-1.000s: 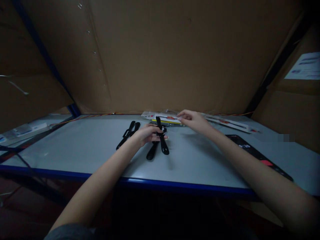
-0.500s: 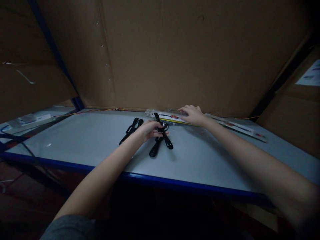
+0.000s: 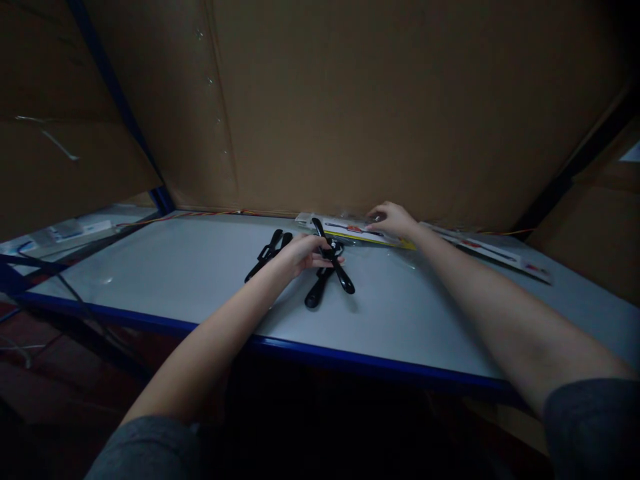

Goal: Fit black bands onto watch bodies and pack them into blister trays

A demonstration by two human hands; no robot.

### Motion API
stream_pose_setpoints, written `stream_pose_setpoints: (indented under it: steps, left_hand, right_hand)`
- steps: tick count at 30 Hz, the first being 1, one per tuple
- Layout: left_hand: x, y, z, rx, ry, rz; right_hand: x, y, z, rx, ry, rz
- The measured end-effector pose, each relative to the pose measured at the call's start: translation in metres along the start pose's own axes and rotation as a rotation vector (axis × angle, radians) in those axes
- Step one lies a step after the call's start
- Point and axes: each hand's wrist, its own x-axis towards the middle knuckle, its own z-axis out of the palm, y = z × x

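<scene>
My left hand (image 3: 310, 253) is closed around the middle of a black spokeshave (image 3: 344, 279), which slants with one handle toward me. Beneath it, another black spokeshave (image 3: 315, 293) lies partly hidden by my hand. More black spokeshaves (image 3: 270, 252) rest on the table just left of my left wrist. My right hand (image 3: 393, 219) is at the back, its thumb and fingers pinched at the clear plastic of a flat package (image 3: 345, 228). That package has a white card with a printed spokeshave and a yellow edge.
Another flat package (image 3: 493, 252) lies at the right. The grey tabletop (image 3: 165, 267) has a blue front edge (image 3: 300, 350). Cardboard (image 3: 350, 107) walls off the back, with a twisted red and yellow wire (image 3: 205, 213) along its foot. More packaging (image 3: 75, 233) lies at the left.
My right hand has lifted slightly off the package, and its fingers have drawn into a pinch, baring more of the printed card. My left hand keeps its hold on the spokeshave. The view has shifted slightly.
</scene>
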Motion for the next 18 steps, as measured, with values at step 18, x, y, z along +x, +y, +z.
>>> stream_pose_setpoints:
  steps: [18]
  left_hand:
    - [-0.003, 0.002, 0.003, -0.080, -0.019, -0.031]
  right_hand:
    - [0.009, -0.100, -0.066, 0.117, 0.451, -0.013]
